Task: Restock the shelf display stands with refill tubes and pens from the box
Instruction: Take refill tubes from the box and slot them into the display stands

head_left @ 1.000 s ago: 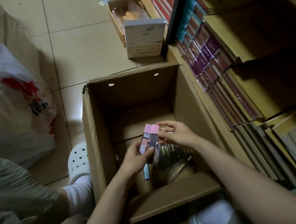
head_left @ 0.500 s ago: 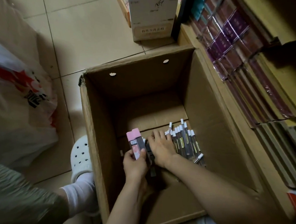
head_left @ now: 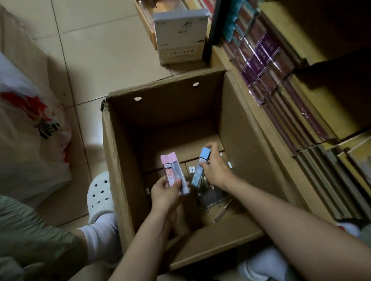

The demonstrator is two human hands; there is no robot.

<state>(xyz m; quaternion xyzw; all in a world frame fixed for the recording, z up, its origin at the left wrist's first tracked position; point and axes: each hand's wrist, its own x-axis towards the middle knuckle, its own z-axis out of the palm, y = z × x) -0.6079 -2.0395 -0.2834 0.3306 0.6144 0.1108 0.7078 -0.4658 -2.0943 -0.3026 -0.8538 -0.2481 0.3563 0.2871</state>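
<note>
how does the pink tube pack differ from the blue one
The pink tube pack sits in the left hand, gripped near its lower end; the blue tube pack is in the right hand, pinched near its cap. Pink is nearer the box's left wall. Both stand roughly upright over the cardboard box.

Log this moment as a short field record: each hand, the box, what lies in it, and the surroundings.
left hand: grips pink-capped refill tubes
right hand: pinches a blue-capped refill tube above the pens
cardboard box: open, on the tiled floor beside the shelf
pens: loose pile on the box bottom
shelf: rows of wrapped stock
plastic bag: left of the box
</note>
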